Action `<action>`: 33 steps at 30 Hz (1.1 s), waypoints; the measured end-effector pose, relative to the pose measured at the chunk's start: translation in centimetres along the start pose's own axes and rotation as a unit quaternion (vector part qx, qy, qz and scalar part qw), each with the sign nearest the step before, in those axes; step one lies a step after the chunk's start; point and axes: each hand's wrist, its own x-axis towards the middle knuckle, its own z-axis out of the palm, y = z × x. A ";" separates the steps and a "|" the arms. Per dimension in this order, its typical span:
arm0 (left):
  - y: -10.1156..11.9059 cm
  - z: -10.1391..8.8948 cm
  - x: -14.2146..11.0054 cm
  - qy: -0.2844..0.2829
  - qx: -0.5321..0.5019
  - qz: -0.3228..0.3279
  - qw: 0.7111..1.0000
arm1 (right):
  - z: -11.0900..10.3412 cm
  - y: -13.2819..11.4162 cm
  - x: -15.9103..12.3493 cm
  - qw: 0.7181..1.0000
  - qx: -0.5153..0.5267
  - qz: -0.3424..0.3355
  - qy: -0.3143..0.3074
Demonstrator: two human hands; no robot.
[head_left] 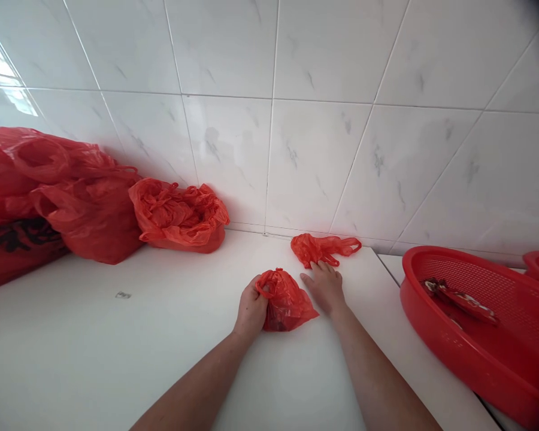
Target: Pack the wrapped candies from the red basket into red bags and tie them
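A small red plastic bag (287, 302) lies on the white counter (117, 341) in front of me. My left hand (250, 311) grips it at its left side, fingers curled round the bag's handle. My right hand (323, 286) lies flat on the counter just right of that bag, fingers spread. Its fingertips reach the crumpled empty red bag (321, 247) lying near the wall.
An open red bag (179, 215) stuffed with more red bags sits at the back left, next to larger full red bags (49, 191). A red plastic strainer basket (485, 335) with a red packet inside stands at the right. White tiled wall behind.
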 end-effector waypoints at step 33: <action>0.8 -2.5 0.3 0.121 -0.064 0.006 0.991 | -2.8 1.1 -4.8 0.962 0.257 0.090 0.009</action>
